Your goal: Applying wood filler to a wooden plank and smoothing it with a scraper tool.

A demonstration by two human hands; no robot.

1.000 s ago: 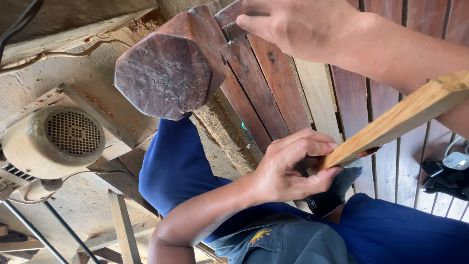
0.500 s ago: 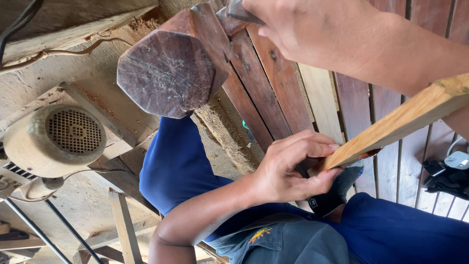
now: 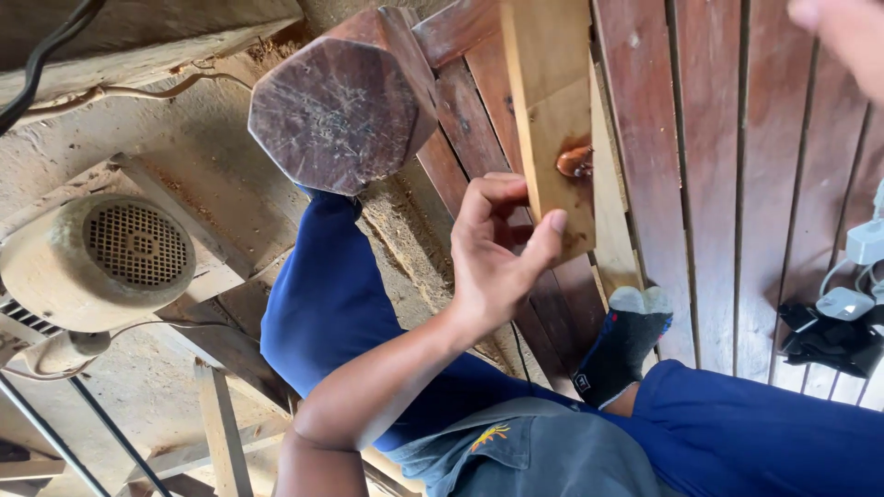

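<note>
Gripping the plank (image 3: pixel 551 110) near its lower end, our left hand (image 3: pixel 497 253) has thumb and fingers pinched around the edge, so it stands upright over the dark slatted floor (image 3: pixel 727 184). There's a reddish blob (image 3: pixel 575 160) on its face just above our thumb. Our right hand (image 3: pixel 847 37) only peeks in at the top right corner, can't tell if it's clenched or loose. The octagonal post (image 3: pixel 341 106) sits just left of the plank.

beside your knee: octagonal dark wood post end (image 3: pixel 343 101). left of it, a dusty motor housing with round grille (image 3: pixel 97 262). sock (image 3: pixel 624 342) on reddish slats (image 3: pixel 709 184); white plugs (image 3: pixel 852 276) far right.
</note>
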